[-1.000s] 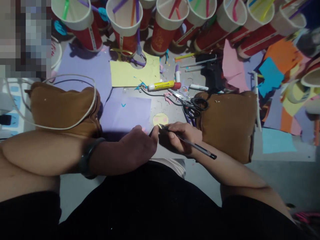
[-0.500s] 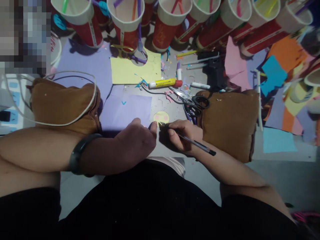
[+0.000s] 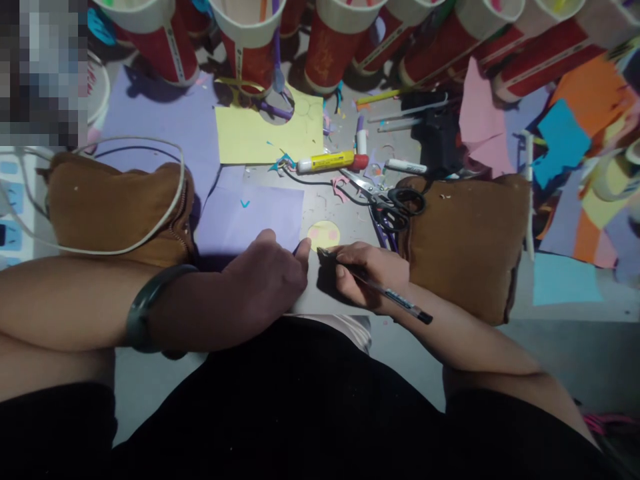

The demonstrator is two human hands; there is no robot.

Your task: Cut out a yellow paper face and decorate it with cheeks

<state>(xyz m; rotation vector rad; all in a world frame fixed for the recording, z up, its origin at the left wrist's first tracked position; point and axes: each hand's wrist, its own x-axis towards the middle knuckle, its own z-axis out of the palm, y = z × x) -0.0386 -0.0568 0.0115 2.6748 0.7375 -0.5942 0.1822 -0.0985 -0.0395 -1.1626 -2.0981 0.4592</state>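
A small yellow paper circle (image 3: 324, 233) with two pink patches lies on the grey table. My left hand (image 3: 273, 273) rests just left of it, most fingers curled, one fingertip pressed at the circle's left edge. A clear pen with a black end (image 3: 400, 303) is pinched in my right hand (image 3: 367, 270). Its tip points at the lower edge of the circle, close to my left fingertip; whether it touches the paper is hard to tell. Behind my left hand lies a purple sheet (image 3: 255, 217) with a small blue paper scrap (image 3: 245, 204) on it.
Black-handled scissors (image 3: 385, 200) and a yellow glue stick or marker (image 3: 325, 162) lie beyond the circle. Brown cushions, left (image 3: 115, 207) and right (image 3: 465, 247), flank my hands. Red-and-white paper cups (image 3: 330, 60) line the back. A white cable (image 3: 125, 250) crosses the left cushion.
My left hand has drawn back slightly left, away from the pen tip. The pen stays pinched in my right hand, its tip still by the circle's lower edge. The view has shifted a little.
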